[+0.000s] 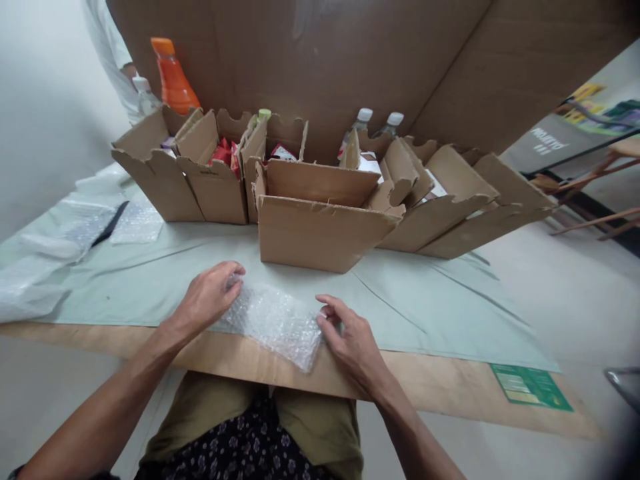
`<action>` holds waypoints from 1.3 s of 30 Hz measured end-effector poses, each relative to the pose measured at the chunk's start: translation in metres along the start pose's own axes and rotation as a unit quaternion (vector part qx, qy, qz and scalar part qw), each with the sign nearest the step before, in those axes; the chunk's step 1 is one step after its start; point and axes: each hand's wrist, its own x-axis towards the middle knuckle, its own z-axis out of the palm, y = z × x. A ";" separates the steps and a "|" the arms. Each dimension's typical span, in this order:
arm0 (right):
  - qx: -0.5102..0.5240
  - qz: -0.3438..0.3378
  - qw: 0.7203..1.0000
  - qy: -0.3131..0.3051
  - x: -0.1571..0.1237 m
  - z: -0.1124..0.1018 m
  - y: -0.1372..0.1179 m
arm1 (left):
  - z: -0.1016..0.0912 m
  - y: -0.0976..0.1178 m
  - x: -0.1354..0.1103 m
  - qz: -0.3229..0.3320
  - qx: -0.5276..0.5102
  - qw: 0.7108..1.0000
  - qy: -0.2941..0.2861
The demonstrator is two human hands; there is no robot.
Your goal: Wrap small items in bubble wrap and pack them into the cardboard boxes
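A sheet of clear bubble wrap (274,321) lies on the pale green cloth (425,307) near the table's front edge. My left hand (209,295) rests on its left corner, fingers curled and pinching the wrap. My right hand (350,339) touches its right edge, with thumb and fingers pinched on the wrap. Just behind the wrap stands an open cardboard box (320,217).
More open cardboard boxes (200,167) line the back, holding red packets (225,152) and bottles (360,123). An orange bottle (173,77) stands at the back left. Extra bubble wrap (135,223) and plastic lie left. A green card (530,387) sits front right. A large cardboard wall (350,60) rises behind.
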 end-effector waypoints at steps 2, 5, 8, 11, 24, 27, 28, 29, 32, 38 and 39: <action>0.000 -0.011 0.999 -0.040 -0.006 0.003 -0.011 | 0.003 0.001 0.017 0.017 0.037 0.999 0.030; 0.003 -0.031 0.993 -0.112 -0.016 0.010 -0.024 | 0.008 0.006 0.030 0.033 0.083 0.993 0.083; 0.026 -0.021 0.988 -0.154 -0.023 0.014 -0.029 | 0.008 0.018 0.007 0.072 0.039 0.992 0.092; 0.102 0.033 0.983 -0.152 -0.023 0.013 -0.029 | 0.004 0.037 -0.045 0.123 -0.063 0.990 0.004; 0.175 -0.079 0.980 -0.045 -0.016 0.021 -0.028 | 0.032 0.045 -0.088 -0.011 -0.082 0.996 0.035; 0.007 -0.238 0.969 -0.059 -0.006 0.028 -0.024 | 0.032 0.041 -0.086 -0.012 -0.060 0.998 0.024; -0.039 -0.272 0.959 -0.073 -0.002 0.031 -0.023 | 0.032 0.040 -0.087 -0.006 -0.048 0.998 0.029; -0.077 -0.293 0.949 -0.087 0.003 0.034 -0.022 | 0.033 0.040 -0.087 0.002 -0.036 0.999 0.036; -0.142 -0.321 0.929 -0.119 0.016 0.041 -0.021 | 0.035 0.038 -0.087 0.031 -0.003 0.998 0.056; -0.149 -0.360 0.908 -0.150 0.036 0.038 -0.024 | 0.026 0.034 -0.093 0.074 0.000 0.989 0.128; -0.151 -0.357 0.907 -0.165 0.039 0.037 -0.025 | 0.026 0.034 -0.096 0.082 -0.008 0.988 0.131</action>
